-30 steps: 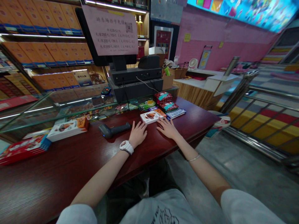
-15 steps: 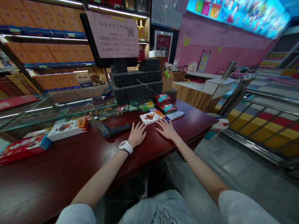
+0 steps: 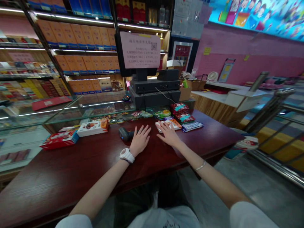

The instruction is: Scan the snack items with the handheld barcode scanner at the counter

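Note:
Both my hands are over a dark red wooden counter (image 3: 71, 164). My left hand (image 3: 140, 139), with a white watch on its wrist, has its fingers spread and is over the handle of a black barcode scanner (image 3: 123, 134). My right hand (image 3: 167, 134) is open with fingers stretched out, its tips on a white and orange snack box (image 3: 175, 124). Neither hand grips anything.
Red, green and blue snack packets (image 3: 184, 117) lie beyond the box. A white box (image 3: 91, 128) and a red pack (image 3: 59, 139) lie at the left. A cash register with a pink notice (image 3: 140, 50) stands on a glass showcase (image 3: 47, 110). Shelves of orange cartons fill the back wall.
The camera has turned left and up, so more shelving shows. Both hands have moved slightly forward; the left now covers the scanner's handle and the right covers part of the box.

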`<state>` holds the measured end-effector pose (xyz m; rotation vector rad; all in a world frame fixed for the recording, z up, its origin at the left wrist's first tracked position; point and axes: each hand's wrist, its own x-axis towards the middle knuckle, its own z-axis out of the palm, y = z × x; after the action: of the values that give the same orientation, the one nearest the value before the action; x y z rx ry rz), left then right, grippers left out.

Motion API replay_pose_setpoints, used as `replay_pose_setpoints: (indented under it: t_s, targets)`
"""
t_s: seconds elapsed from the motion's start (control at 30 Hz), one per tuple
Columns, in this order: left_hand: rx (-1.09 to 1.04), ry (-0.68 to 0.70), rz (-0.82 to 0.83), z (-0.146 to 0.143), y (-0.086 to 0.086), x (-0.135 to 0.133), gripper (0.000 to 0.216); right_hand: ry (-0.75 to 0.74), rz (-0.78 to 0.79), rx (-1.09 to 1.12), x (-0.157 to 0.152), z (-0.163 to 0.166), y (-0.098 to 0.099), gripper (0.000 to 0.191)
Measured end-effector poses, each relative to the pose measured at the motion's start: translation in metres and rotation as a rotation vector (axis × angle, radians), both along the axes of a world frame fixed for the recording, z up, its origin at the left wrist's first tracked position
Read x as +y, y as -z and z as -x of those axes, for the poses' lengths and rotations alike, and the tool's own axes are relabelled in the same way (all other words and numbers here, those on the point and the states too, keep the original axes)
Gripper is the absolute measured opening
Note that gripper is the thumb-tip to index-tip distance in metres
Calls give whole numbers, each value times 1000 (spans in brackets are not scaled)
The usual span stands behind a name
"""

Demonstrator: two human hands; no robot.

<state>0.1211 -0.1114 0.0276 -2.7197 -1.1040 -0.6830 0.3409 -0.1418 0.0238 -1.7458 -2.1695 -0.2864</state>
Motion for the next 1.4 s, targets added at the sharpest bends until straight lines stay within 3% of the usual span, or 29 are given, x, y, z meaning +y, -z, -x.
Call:
replay_pose_setpoints:
  t_s: [0.13,0.37,0.6,0.77,0.93,1.2,1.4]
  targets:
    - [-46,-61,-36,39,-3,7,46,-92,-20,31,18,38,-8,58]
    - [-141,-285,-76,116,0,23,43,-244,-39,121,44,117,-16,54]
    - [-186,-547,-87,184,-1,44,42,-391,-26,188,65,197,-14,52]
    - [-170,-648,-123,221,6,59,43,-515,-9,259,81,245,-7,54]
    - [-175,-730,-150,242,12,72,45,-515,9,301,102,279,5,53]
    - [-175,-838,-158,247,29,96,47,-324,42,406,137,324,25,61]
    - [-188,-971,-162,254,30,106,48,-207,6,486,154,339,31,64]
